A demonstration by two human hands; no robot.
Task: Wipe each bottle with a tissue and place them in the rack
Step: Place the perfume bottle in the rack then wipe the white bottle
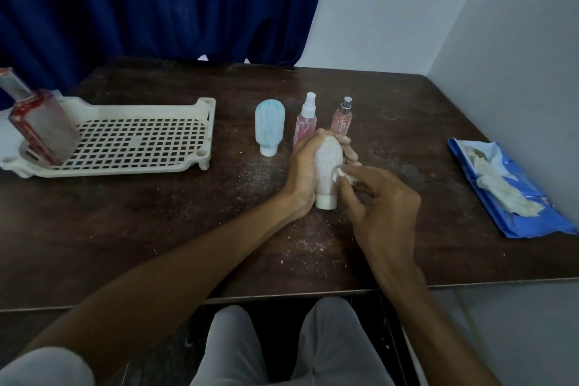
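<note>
My left hand [302,168] grips a cream squeeze bottle [326,175] that stands cap-down on the dark table [156,229]. My right hand [380,197] pinches a small white tissue [343,175] against the bottle's right side. Behind them stand a light blue squeeze bottle [269,128], a pink spray bottle [305,121] and a peach spray bottle [342,119]. The cream plastic rack [150,103] lies at the left, with a red and clear square bottle [40,125] standing in its left end.
A blue tissue pack [513,197] with crumpled tissues on top lies at the table's right edge. A blue curtain hangs behind the table and a white wall runs along the right. White crumbs speckle the tabletop near my hands.
</note>
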